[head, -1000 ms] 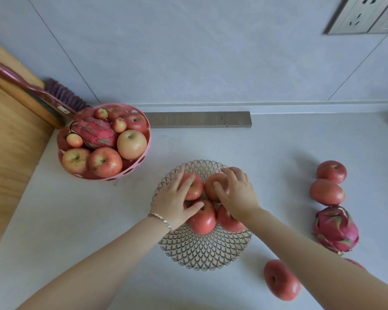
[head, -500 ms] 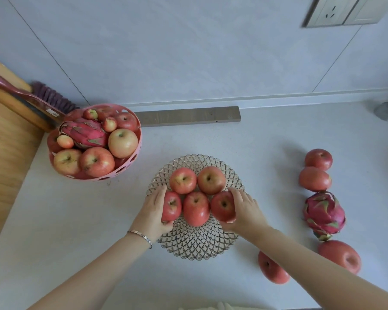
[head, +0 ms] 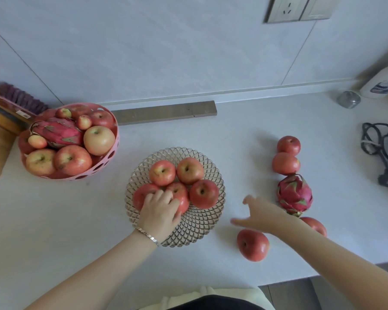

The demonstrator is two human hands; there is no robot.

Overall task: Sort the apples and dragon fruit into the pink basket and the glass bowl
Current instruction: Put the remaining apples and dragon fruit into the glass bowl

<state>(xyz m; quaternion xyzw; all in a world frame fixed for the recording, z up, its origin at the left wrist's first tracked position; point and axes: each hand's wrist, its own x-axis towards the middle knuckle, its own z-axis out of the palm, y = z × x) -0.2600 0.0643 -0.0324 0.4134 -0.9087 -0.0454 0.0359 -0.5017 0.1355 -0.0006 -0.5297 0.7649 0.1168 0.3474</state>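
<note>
head | right hand off glass bowl, fingers spread | left hand now cupping front apple

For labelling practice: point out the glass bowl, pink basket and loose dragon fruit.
glass bowl (head: 197, 227): head view, bare front
pink basket (head: 87, 173): head view, front wall
loose dragon fruit (head: 295, 193): head view, middle

The basket, holding apples and one dragon fruit, is placed far left. Five apples are contained in the central bowl. Four loose apples and a second dragon fruit are laid at right.
</note>
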